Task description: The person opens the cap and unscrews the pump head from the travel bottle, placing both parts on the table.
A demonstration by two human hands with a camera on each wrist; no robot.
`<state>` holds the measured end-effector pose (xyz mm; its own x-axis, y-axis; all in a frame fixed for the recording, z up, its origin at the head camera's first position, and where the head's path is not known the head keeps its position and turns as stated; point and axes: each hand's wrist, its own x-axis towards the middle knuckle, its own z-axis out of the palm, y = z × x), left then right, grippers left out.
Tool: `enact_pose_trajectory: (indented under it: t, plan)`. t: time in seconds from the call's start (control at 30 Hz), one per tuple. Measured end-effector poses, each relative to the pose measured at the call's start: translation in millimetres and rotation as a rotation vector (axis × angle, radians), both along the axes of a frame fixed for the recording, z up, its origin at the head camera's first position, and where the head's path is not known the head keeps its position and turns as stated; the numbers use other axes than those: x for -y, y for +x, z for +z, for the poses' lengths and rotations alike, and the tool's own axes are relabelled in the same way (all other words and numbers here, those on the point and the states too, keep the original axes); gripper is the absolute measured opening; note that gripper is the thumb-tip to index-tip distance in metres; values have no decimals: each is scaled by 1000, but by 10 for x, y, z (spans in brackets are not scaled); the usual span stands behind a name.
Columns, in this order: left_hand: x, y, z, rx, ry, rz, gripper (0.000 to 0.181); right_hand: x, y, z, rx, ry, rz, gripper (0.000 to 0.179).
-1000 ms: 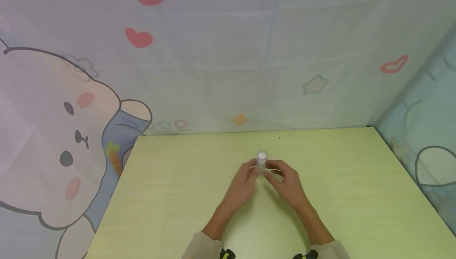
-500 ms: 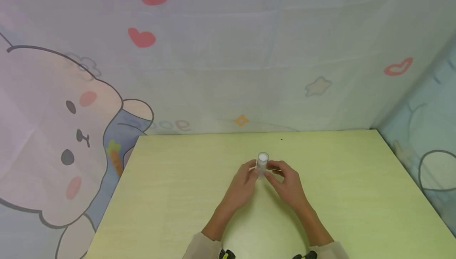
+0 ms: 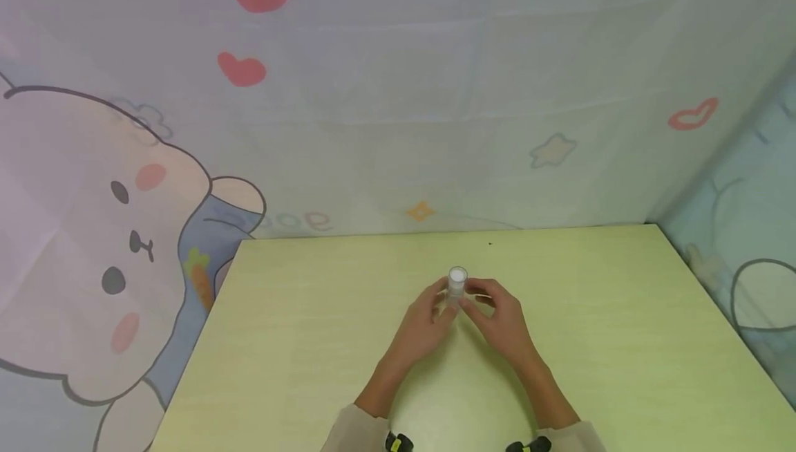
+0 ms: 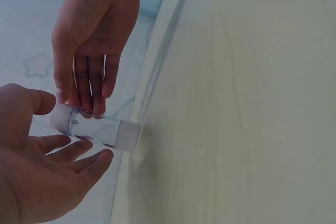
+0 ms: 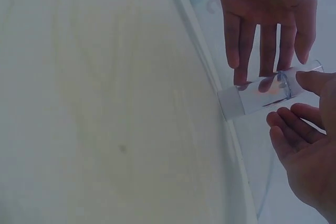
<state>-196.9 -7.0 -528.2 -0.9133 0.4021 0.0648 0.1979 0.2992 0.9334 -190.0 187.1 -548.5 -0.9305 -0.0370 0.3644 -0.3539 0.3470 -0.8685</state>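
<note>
A small clear cylindrical bottle (image 3: 457,286) with a white end is between my two hands above or on the pale table. Fingers of my left hand (image 3: 423,327) curve round its left side, the thumb low at its near side. My right hand (image 3: 505,317) holds the other side with bent fingers and thumb. In the right wrist view, the right thumb overlaps the clear bottle (image 5: 262,92), and left fingertips show against it. The left wrist view shows a white band at one end of the bottle (image 4: 102,129). Whether it touches the table cannot be told.
The pale yellow-green table (image 3: 323,307) spreads out on both sides of the hands. A printed curtain (image 3: 385,92) with hearts and a bear hangs behind the far edge. A tiny dark speck (image 3: 490,244) lies near that edge.
The left thumb has slid slightly down and to the right along the bottle. The right hand and the bottle stay almost in place, while the head view has shifted a little.
</note>
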Motion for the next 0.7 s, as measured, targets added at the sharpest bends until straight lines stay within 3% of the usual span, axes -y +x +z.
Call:
enact_pose_trajectory:
  t: [0.2, 0.7]
  plan:
    - [-20, -67, -46, -38, -12, 18, 59, -11, -31, 4, -3, 3, -11, 37]
    - [-19, -112, -78, -60, -18, 30, 57, 0, -39, 104, -35, -6, -11, 34]
